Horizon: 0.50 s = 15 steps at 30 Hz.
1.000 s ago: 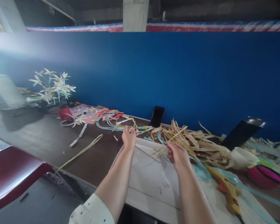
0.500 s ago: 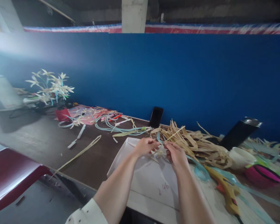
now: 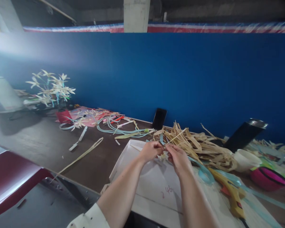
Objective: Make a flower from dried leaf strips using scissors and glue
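Note:
My left hand point(image 3: 151, 150) and my right hand point(image 3: 178, 156) meet over a white board point(image 3: 154, 180) on the table. Both pinch a small pale straw flower point(image 3: 164, 155) with a thin straw stem and a bit of light blue ribbon that pokes up between the fingers. Fingers of both hands are curled in tight around it. Just behind the hands lies a heap of dry straw strips point(image 3: 199, 144).
A yellow glue gun point(image 3: 231, 191) lies right of my right arm. A white cup point(image 3: 247, 160), a pink bowl point(image 3: 268, 179), a black flask point(image 3: 245, 135) and a black phone point(image 3: 159, 118) stand further back. Blue ribbons, finished straw flowers point(image 3: 51, 88) and a red chair point(image 3: 11, 177) are on the left.
My left hand came in from the far left edge of the board and joined my right hand on the straw flower. The hands have drawn slightly closer since half a second ago.

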Tool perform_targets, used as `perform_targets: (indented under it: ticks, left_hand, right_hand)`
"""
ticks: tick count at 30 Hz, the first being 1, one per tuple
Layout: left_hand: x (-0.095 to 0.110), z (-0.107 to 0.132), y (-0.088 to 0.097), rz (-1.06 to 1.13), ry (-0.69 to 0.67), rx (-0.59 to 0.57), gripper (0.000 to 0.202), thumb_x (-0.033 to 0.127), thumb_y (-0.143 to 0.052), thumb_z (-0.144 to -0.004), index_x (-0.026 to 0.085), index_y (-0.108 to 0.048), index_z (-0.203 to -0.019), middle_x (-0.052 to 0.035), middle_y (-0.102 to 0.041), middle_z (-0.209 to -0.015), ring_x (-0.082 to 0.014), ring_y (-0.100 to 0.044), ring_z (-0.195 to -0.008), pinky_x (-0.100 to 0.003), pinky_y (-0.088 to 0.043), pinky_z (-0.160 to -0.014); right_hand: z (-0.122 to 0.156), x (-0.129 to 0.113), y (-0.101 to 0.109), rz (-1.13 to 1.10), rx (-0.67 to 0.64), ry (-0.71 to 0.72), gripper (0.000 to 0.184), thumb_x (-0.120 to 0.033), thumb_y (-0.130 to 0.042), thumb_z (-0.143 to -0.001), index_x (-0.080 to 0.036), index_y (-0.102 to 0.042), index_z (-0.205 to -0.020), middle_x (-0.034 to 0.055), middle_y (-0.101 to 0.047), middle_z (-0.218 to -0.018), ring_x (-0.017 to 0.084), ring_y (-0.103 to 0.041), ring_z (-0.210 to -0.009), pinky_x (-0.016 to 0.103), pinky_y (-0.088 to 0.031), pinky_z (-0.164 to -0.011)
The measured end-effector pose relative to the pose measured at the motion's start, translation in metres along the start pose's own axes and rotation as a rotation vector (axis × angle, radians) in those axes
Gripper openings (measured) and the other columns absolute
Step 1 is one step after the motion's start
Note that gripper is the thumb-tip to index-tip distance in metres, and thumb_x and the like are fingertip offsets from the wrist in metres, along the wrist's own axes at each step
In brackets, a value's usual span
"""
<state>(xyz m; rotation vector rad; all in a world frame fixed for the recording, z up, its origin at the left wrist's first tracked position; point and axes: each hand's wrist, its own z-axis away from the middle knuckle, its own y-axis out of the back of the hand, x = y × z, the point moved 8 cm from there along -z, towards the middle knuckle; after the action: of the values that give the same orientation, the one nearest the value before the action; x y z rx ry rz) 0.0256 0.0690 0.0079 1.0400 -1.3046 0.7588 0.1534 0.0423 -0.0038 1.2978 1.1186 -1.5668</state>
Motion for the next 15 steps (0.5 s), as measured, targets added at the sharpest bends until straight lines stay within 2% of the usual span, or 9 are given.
perform_targets:
  ticks: [6, 11, 15]
  left_hand:
    - [-0.001, 0.001, -0.004, -0.066, -0.004, -0.04, 0.023, 0.037, -0.058, -0.066, 0.015, -0.061, -0.072, -0.0014, -0.062, -0.066, -0.0084, -0.051, -0.053, -0.02, -0.042, -0.052]
    - [0.001, 0.003, -0.003, -0.045, 0.018, -0.031, 0.022, 0.036, -0.058, -0.066, 0.015, -0.062, -0.071, -0.0011, -0.062, -0.064, -0.008, -0.049, -0.053, -0.019, -0.04, -0.051]
    - [0.001, 0.003, -0.003, -0.022, 0.021, -0.021, 0.025, 0.039, -0.058, -0.067, 0.015, -0.062, -0.071, -0.0016, -0.062, -0.066, -0.0077, -0.049, -0.053, -0.019, -0.04, -0.051]
  right_hand:
    - [-0.002, -0.004, 0.01, 0.01, 0.111, 0.079, 0.035, -0.044, -0.071, -0.057, -0.014, -0.063, -0.074, -0.0063, -0.044, -0.045, 0.003, -0.027, -0.034, 0.019, -0.017, -0.033]
    - [-0.001, -0.007, 0.012, -0.017, 0.15, 0.076, 0.035, -0.041, -0.071, -0.056, -0.013, -0.066, -0.076, -0.001, -0.056, -0.059, 0.004, -0.032, -0.038, 0.019, -0.021, -0.034]
    - [0.0, -0.008, 0.011, -0.009, 0.13, 0.075, 0.036, -0.04, -0.071, -0.056, -0.012, -0.068, -0.079, -0.0003, -0.055, -0.06, 0.004, -0.032, -0.04, 0.019, -0.021, -0.034]
